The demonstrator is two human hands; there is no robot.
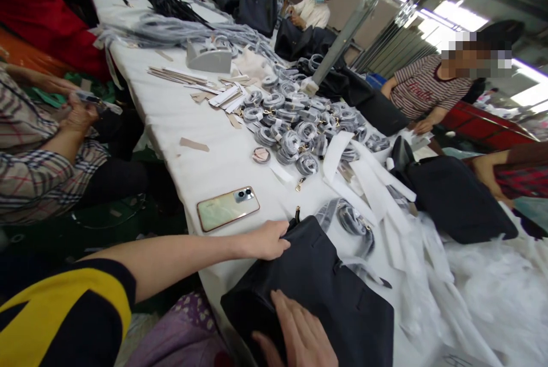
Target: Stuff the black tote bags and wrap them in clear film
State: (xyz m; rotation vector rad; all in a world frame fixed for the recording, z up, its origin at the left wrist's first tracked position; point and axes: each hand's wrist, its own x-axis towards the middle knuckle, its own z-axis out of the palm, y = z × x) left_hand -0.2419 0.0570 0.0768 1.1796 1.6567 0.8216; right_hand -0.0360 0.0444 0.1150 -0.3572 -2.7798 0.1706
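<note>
A black handbag (334, 287) lies tilted on the white-covered table in front of me. My left hand (269, 240) is closed on its upper corner, close to a small gold-coloured clasp end. Lower down, my right hand (302, 330) rests against the bag's side with fingers stretched out and thumb apart; part of it is cut off by the frame's bottom edge. Just beyond the bag lies a coiled strap in clear wrapping (353, 221). A pale green phone (228, 208) lies left of the bag.
Many wrapped strap coils (295, 121) are heaped mid-table near card strips (231, 96) and a grey tape dispenser (209, 57). White foam strips and plastic film (483, 281) cover the right side. A metal post (355, 21) rises behind. Several people sit around the table.
</note>
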